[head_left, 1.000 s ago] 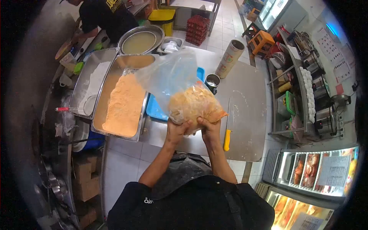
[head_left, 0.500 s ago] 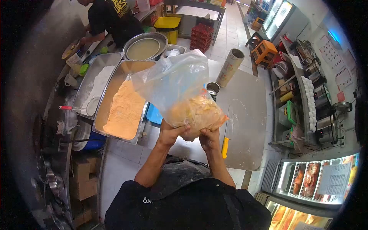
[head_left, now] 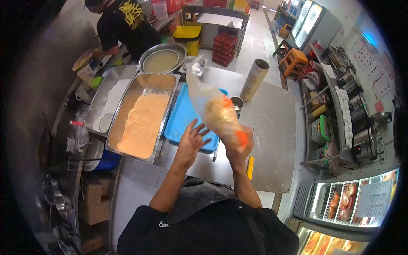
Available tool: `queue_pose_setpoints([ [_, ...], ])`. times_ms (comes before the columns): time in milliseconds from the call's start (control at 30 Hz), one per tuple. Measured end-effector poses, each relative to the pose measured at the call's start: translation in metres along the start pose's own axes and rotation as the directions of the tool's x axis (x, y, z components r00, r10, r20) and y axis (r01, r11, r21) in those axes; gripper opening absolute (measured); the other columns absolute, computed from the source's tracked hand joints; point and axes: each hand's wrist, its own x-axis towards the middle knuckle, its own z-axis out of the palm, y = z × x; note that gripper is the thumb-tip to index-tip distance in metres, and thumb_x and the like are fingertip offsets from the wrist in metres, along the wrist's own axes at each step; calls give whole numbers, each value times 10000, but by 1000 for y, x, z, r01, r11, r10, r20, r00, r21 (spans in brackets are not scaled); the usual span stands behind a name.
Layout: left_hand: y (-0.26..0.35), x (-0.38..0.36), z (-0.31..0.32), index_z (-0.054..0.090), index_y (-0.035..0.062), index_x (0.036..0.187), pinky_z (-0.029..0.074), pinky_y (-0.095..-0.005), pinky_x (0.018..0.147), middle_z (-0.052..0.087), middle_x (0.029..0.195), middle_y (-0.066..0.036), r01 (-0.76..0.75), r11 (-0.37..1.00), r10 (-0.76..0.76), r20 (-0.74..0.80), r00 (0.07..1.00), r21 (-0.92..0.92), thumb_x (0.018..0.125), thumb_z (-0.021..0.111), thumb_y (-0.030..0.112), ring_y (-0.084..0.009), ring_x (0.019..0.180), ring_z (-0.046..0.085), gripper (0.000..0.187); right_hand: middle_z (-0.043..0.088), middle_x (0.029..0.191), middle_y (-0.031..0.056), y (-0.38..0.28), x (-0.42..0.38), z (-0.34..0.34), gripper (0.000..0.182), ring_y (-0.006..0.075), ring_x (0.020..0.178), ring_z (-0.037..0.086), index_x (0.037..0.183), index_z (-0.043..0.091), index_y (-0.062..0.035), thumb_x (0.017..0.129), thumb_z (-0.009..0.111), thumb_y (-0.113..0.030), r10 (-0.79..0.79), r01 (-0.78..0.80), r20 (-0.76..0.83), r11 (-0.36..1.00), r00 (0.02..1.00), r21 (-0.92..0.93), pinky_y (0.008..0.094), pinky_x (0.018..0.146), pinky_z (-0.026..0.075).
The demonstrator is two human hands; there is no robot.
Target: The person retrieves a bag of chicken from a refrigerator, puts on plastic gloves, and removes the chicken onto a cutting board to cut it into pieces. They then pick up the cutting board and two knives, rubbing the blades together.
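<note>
My right hand [head_left: 239,144] grips the lower end of a clear plastic bag [head_left: 221,115] filled with pale yellowish food and marked with orange print. The bag is tilted, its loose top pointing up and left. My left hand [head_left: 192,142] is off the bag, fingers spread, over the near part of a blue tray [head_left: 175,123]. To the left of the tray sits a metal pan of orange powder [head_left: 142,123]. A yellow-handled knife [head_left: 250,168] lies just right of my right wrist, its blade partly hidden.
A pan of white powder [head_left: 111,100] holds a red-handled strainer [head_left: 104,123]. Behind are a bowl of cloudy liquid [head_left: 161,61], a small metal cup [head_left: 237,103] and an upright roll [head_left: 255,80]. A co-worker [head_left: 127,29] stands far left; shelves line the right wall.
My left hand has let go of the bag and opened to the left. My right hand has turned the bag narrow side on and moved it right, uncovering the blue tray.
</note>
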Motion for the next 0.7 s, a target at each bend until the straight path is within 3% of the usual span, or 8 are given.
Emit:
queue_pose_setpoints([
  [67,6,-8,-3,336,-18,1327,433,-359,953,488,1260,-125,36,993,-20,140,990,-111,793,706,280,-226,1148,505,714,594,1023,158,2,-2,8,386,309,957,582,976,564,-17,667,764,-133,-421,418,-22,905,907,-78,380,812,469],
  [133,8,-10,-4,360,-23,1304,440,-367,950,499,1247,-129,125,972,-87,190,978,-199,782,710,324,-240,1137,514,717,576,1063,155,-6,-11,5,344,321,1002,560,1001,569,-32,693,708,-103,-563,590,181,783,807,-198,408,834,453],
  [300,-12,-13,-34,393,-30,1277,459,-371,937,542,1196,-132,127,968,-117,57,991,-215,742,656,47,-246,1088,553,601,521,1191,140,-37,-8,-20,429,332,1141,491,1063,556,-33,673,726,-88,-477,697,607,693,635,-185,440,942,389],
  [367,-10,-11,-58,412,-28,1263,462,-370,933,558,1172,-131,81,991,-70,100,993,-107,722,658,32,-250,1072,563,598,480,1262,156,-53,8,-42,501,340,1217,426,1063,570,-44,637,788,-190,-263,282,628,957,733,72,421,992,365],
  [433,0,-19,-68,471,-17,1221,471,-354,910,594,1121,-121,106,994,-100,154,983,-30,654,668,-15,-237,1030,587,600,478,1282,167,-28,24,-45,755,297,1216,443,1217,484,-12,585,848,-210,-50,67,658,998,751,0,398,1020,349],
  [467,2,-23,-68,471,-17,1221,471,-354,910,594,1121,-121,114,993,-108,138,984,-33,654,668,-15,-237,1030,587,600,486,1277,157,-20,28,-37,803,262,1201,464,1267,440,2,598,844,-187,73,-120,703,993,707,17,379,1014,359],
  [500,4,-27,-68,480,-14,1213,471,-344,903,591,1129,-114,159,984,-170,159,973,82,642,680,-22,-219,1032,582,605,507,1256,122,-26,29,-33,854,206,1153,497,1305,386,19,608,844,-170,284,-566,844,824,455,28,339,1002,376],
  [700,26,-32,-42,476,-20,1217,469,-301,881,577,1158,-85,179,796,-246,40,968,578,599,819,27,-156,1006,576,708,557,1184,102,5,-16,-13,768,182,1093,532,1248,435,29,605,827,-121,321,-626,795,774,515,94,332,953,421],
])
